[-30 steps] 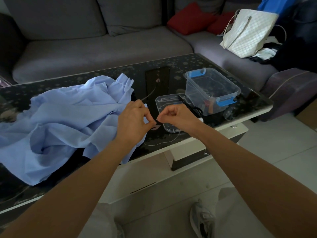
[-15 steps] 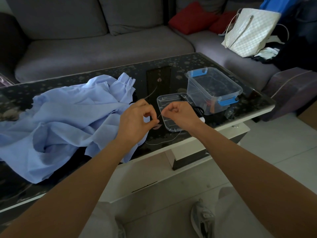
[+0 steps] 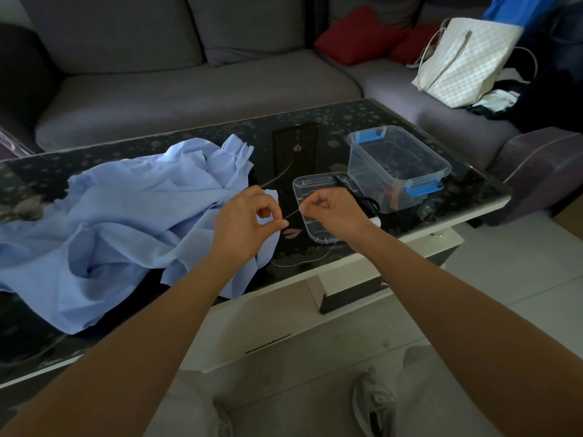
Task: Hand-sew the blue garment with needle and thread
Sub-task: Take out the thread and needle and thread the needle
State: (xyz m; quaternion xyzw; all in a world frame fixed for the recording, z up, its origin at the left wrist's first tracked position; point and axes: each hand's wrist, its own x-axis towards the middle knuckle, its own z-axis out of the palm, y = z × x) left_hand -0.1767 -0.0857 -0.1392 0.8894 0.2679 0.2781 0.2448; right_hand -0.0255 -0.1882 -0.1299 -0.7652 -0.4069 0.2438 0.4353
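Your left hand (image 3: 244, 227) has its fingers (image 3: 273, 212) curled in, with thumb and forefinger pinched tight on one end of a fine pale thread (image 3: 291, 213). Your right hand (image 3: 336, 214) is clenched the same way, its fingers (image 3: 310, 205) pinching the other end, so a short taut stretch runs between the two hands. Whether a needle sits in either pinch is too small to tell. A slack loop of the thread droops onto the bench (image 3: 318, 121) below your hands.

The blue garment (image 3: 126, 222) lies crumpled on the left of the bench, its edge just under your left hand. To the right stands a clear box (image 3: 399, 167) with blue latches, its lid (image 3: 310, 187) flat beside it and black scissors (image 3: 367, 201) partly on the lid. Behind are a grey sofa (image 3: 189, 89), red cushions (image 3: 356, 36) and a white bag (image 3: 463, 64).
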